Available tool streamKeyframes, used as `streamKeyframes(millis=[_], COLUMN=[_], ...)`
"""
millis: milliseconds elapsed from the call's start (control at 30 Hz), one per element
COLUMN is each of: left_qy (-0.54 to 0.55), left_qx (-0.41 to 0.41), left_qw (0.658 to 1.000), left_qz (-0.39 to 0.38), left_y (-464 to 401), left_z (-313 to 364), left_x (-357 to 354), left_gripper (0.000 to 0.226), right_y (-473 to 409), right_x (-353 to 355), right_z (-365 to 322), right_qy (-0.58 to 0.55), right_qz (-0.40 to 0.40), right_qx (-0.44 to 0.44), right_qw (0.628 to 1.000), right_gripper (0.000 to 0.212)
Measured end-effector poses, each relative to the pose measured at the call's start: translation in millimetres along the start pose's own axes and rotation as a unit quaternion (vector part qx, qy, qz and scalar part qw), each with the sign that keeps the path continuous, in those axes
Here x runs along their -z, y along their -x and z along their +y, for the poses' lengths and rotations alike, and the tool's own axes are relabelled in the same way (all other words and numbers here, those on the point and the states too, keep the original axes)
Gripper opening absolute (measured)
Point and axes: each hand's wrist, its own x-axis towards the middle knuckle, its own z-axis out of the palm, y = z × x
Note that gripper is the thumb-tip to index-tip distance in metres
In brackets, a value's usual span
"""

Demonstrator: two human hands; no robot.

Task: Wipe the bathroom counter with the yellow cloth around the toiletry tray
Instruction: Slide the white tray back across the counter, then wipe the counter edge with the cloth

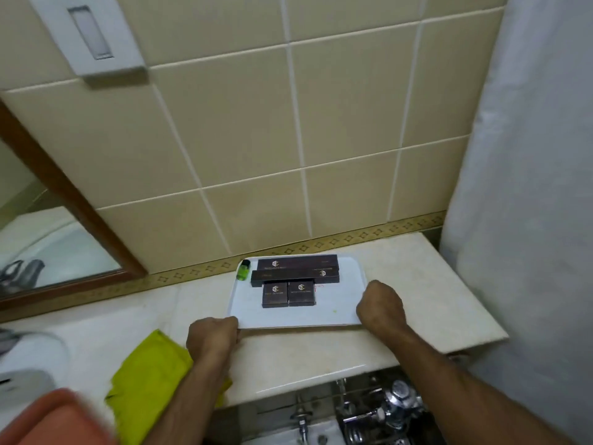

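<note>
Both hands on tray; cloth idle at 7 o'clock.
Crumpled yellow cloth (150,374) lies on beige marble counter (417,319), beside left hand (213,337); left hand and right hand (380,308) each curled around near corners of white plastic toiletry tray (340,303); judgement: shift it level so dark brown boxes (288,293) and green bottle (244,270) at 12 stay put; box logos show, text unreadable.

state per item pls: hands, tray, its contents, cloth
left hand: closed grip on the tray's near-left corner
right hand: closed grip on the tray's near-right edge
toiletry tray: on the counter near the wall, held at both sides
dark boxes: four, lying flat on the tray
green bottle: at the tray's far-left corner; upright or lying, cannot tell
yellow cloth: crumpled on the counter, unheld, left forearm partly over it
</note>
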Motion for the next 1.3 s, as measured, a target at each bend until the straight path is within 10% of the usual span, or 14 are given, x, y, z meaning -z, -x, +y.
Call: streamKeyframes(millis=[600, 800, 933, 1100, 1300], left_qy=[-0.178, -0.320, -0.422, -0.393, -0.387], left_qx=[-0.033, -0.235, -0.150, -0.269, -0.478], left_qw=[0.983, 0.914, 0.893, 0.869, 0.750], left_qz=[0.018, 0.083, 0.042, -0.132, -0.244], left_y=[-38.9, -35.8, -86.0, -81.6, 8.6], left_z=[-14.4, -39.5, -64.1, -43.5, 16.1], left_x=[-2.7, 55.4, 120.7, 153.2, 170.5], left_gripper=[0.015, 0.033, 0.031, 0.016, 0.013], right_y=[-46.2, 20.8, 124.7, 201.1, 191.1], right_x=[-43.9, -35.6, -71.5, -105.1, -81.7], right_z=[-45.4, -38.5, -10.9, -20.1, -47.1], right_qy=[0.092, 0.055, -0.032, -0.045, -0.166], right_qz=[0.025, 0.131, 0.182, 0.052, -0.155], right_qx=[0.027, 0.053, 0.168, 0.289, 0.279], right_qw=[0.995, 0.989, 0.968, 0.955, 0.933], right_gripper=[0.026, 0.055, 0.057, 0.046, 0.090])
